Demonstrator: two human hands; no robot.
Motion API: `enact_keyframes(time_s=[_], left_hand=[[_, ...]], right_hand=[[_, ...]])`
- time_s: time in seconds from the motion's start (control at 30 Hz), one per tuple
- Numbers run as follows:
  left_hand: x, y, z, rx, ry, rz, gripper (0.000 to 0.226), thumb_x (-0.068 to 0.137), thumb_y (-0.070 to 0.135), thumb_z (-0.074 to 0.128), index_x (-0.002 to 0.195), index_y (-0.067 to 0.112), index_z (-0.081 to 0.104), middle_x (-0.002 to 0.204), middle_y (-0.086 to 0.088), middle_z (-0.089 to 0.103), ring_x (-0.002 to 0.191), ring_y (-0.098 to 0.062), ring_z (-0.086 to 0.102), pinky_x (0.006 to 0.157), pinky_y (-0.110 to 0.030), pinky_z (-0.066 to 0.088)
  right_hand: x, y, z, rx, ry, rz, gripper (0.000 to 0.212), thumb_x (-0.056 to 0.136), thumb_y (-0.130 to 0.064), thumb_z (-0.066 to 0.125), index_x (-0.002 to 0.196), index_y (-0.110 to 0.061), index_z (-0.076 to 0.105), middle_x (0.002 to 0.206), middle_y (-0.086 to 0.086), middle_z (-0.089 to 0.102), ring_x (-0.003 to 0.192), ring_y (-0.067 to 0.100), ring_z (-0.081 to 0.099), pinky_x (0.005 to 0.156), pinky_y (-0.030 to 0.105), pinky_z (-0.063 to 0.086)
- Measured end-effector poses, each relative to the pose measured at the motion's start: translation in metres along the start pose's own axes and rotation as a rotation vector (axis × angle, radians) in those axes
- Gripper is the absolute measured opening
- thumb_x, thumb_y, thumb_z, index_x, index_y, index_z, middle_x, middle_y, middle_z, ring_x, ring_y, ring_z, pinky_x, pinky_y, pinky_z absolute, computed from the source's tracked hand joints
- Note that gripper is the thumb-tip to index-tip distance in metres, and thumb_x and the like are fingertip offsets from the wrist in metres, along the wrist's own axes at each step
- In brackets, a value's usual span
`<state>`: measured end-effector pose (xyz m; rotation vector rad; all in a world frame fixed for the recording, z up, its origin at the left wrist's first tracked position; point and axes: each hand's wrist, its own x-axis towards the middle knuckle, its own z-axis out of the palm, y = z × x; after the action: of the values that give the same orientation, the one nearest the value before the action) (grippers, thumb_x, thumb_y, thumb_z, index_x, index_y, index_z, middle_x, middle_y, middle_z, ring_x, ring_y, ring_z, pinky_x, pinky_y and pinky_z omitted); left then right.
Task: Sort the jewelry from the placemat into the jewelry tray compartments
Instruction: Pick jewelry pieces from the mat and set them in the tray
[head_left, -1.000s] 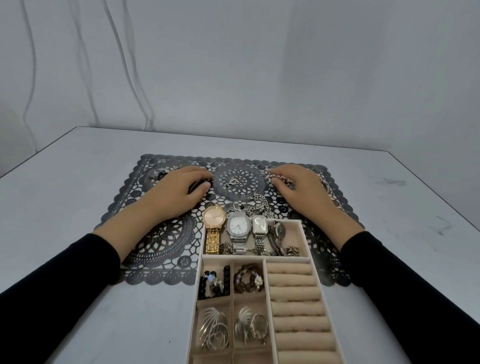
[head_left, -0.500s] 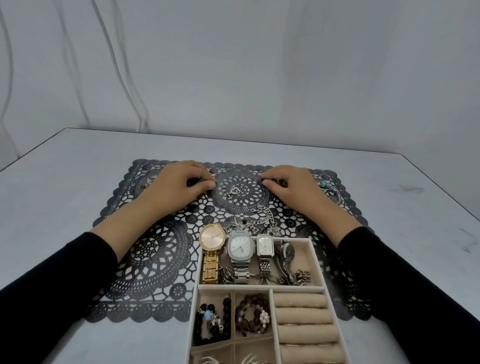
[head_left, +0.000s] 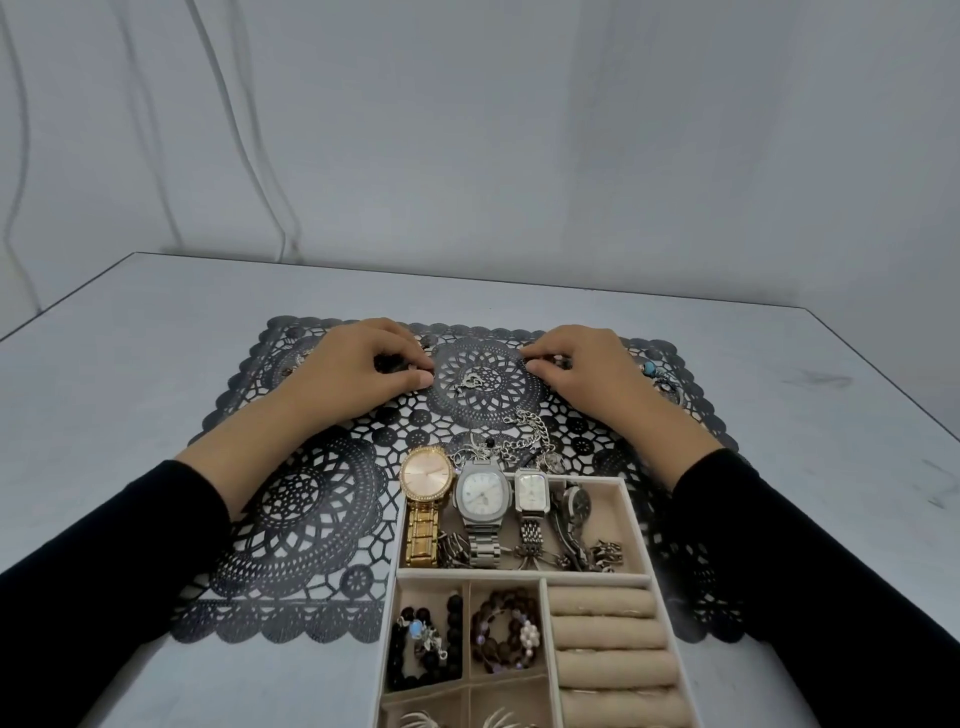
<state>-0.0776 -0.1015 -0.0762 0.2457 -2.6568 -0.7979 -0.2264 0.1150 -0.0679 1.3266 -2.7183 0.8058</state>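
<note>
The black lace-pattern placemat (head_left: 311, 519) lies flat in the middle of the surface (head_left: 130, 338). On it are a small silver charm (head_left: 470, 382) at its centre, a turquoise-bead piece (head_left: 652, 370) by its right edge, and dark beads (head_left: 389, 362) pinched by the left hand (head_left: 358, 374). The beige jewelry tray (head_left: 636, 525) covers the mat's near edge, with a silver chain (head_left: 530, 436) just past its far rim; its far compartment holds a gold watch (head_left: 427, 475) and silver watches (head_left: 480, 493) side by side, its small left compartments hold bead bracelets (head_left: 506, 636), and ring rolls (head_left: 602, 605) fill its right side.

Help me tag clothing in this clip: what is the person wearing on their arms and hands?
Plain long black sleeves: the left sleeve and right sleeve both end above the wrists. The left hand and right hand are bare, with no gloves, rings or wristwear visible.
</note>
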Motion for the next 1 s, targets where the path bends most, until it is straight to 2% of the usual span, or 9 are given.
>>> enact_keyframes(time_s=[0.1, 0.2, 0.33, 0.43, 0.53, 0.7, 0.87, 1.0], left_hand=[[0.002, 0.003, 0.000, 0.040, -0.025, -0.018, 0.016, 0.083, 0.034, 0.076, 0.098, 0.029, 0.077, 0.106, 0.013, 0.064, 0.098, -0.004, 0.057, 0.077, -0.007, 0.035], [0.004, 0.005, 0.000, 0.073, -0.034, -0.030, 0.015, 0.083, 0.033, 0.075, 0.098, 0.029, 0.076, 0.106, 0.009, 0.061, 0.097, -0.008, 0.057, 0.075, -0.017, 0.037], [0.005, 0.006, 0.001, 0.114, -0.024, -0.028, 0.013, 0.082, 0.034, 0.076, 0.094, 0.029, 0.075, 0.104, 0.006, 0.060, 0.093, -0.008, 0.056, 0.071, -0.008, 0.033], [0.006, 0.007, 0.002, 0.120, -0.018, -0.042, 0.011, 0.081, 0.033, 0.077, 0.091, 0.028, 0.075, 0.101, 0.006, 0.061, 0.092, -0.009, 0.057, 0.070, -0.009, 0.034], [0.006, 0.007, 0.003, 0.104, -0.011, -0.041, 0.012, 0.081, 0.031, 0.078, 0.092, 0.026, 0.076, 0.099, 0.006, 0.062, 0.091, -0.008, 0.058, 0.071, -0.008, 0.034], [0.001, 0.005, 0.003, 0.040, -0.022, 0.012, 0.012, 0.084, 0.028, 0.076, 0.094, 0.032, 0.072, 0.095, 0.016, 0.067, 0.088, 0.003, 0.059, 0.071, -0.006, 0.038], [-0.005, 0.005, 0.004, -0.062, 0.003, 0.042, 0.015, 0.084, 0.023, 0.076, 0.095, 0.031, 0.071, 0.087, 0.018, 0.070, 0.088, 0.002, 0.061, 0.073, -0.003, 0.041], [-0.007, 0.006, 0.004, -0.095, 0.038, 0.038, 0.016, 0.083, 0.022, 0.078, 0.097, 0.028, 0.072, 0.083, 0.013, 0.070, 0.084, 0.000, 0.062, 0.071, -0.004, 0.042]], right_hand=[[0.006, -0.003, -0.002, -0.034, -0.040, 0.035, 0.025, 0.092, -0.022, 0.062, 0.116, -0.020, 0.070, 0.119, 0.000, 0.066, 0.110, 0.016, 0.058, 0.088, 0.018, 0.037], [0.010, -0.006, -0.003, -0.043, -0.055, 0.065, 0.025, 0.091, -0.020, 0.064, 0.115, -0.019, 0.070, 0.120, 0.002, 0.065, 0.111, 0.018, 0.057, 0.087, 0.018, 0.035], [0.013, -0.007, -0.004, -0.019, -0.060, 0.100, 0.024, 0.090, -0.016, 0.066, 0.113, -0.018, 0.071, 0.119, 0.003, 0.066, 0.110, 0.017, 0.057, 0.086, 0.018, 0.034], [0.016, -0.007, -0.004, -0.006, -0.067, 0.112, 0.021, 0.088, -0.015, 0.068, 0.108, -0.018, 0.073, 0.112, 0.001, 0.067, 0.094, 0.010, 0.054, 0.080, 0.018, 0.035], [0.020, -0.004, -0.005, 0.016, -0.084, 0.113, 0.016, 0.085, -0.011, 0.071, 0.100, -0.017, 0.074, 0.099, 0.000, 0.068, 0.077, 0.005, 0.055, 0.064, 0.011, 0.037], [0.023, -0.001, -0.007, 0.078, -0.108, 0.098, 0.013, 0.083, -0.006, 0.072, 0.092, -0.014, 0.073, 0.080, -0.005, 0.067, 0.068, -0.001, 0.057, 0.054, -0.001, 0.037], [0.021, 0.003, -0.008, 0.144, -0.102, 0.095, 0.016, 0.081, -0.009, 0.075, 0.093, -0.019, 0.072, 0.081, -0.009, 0.065, 0.071, 0.001, 0.058, 0.063, 0.006, 0.039], [0.019, 0.006, -0.008, 0.183, -0.050, 0.094, 0.016, 0.077, -0.012, 0.079, 0.089, -0.021, 0.074, 0.078, -0.010, 0.066, 0.067, -0.003, 0.056, 0.063, 0.005, 0.040]])
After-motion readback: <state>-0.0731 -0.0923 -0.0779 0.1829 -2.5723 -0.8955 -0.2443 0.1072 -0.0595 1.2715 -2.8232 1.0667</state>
